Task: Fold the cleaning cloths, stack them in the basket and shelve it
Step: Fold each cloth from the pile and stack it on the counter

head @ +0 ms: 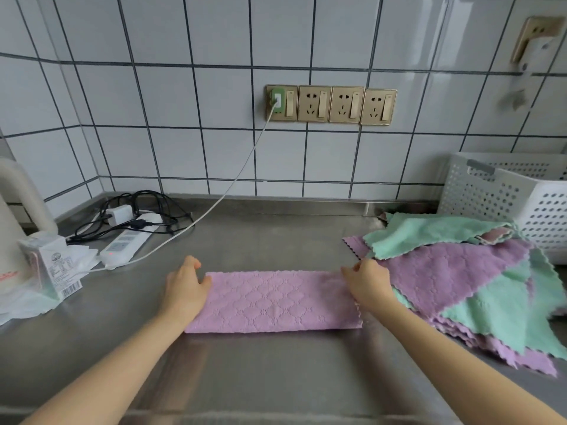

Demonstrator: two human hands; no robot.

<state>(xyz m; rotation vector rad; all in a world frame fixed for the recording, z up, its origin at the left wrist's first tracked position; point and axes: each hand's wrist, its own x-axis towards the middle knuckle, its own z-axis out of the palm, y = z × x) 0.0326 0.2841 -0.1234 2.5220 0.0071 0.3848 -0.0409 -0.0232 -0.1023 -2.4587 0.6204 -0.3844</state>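
- Pink cloth lies as a folded strip at near centre of counter, ready for next fold.
- Left hand pinches its left end, right hand its right end.
- Unfolded pile and basket wait right, within reach.

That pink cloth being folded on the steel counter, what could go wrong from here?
The pink quilted cloth lies as a long strip with the left hand and right hand at its ends; on the smooth steel counter it might slide and fold crooked. The right hand sits against the loose pile of purple and green cloths, so a fold could drag one along.
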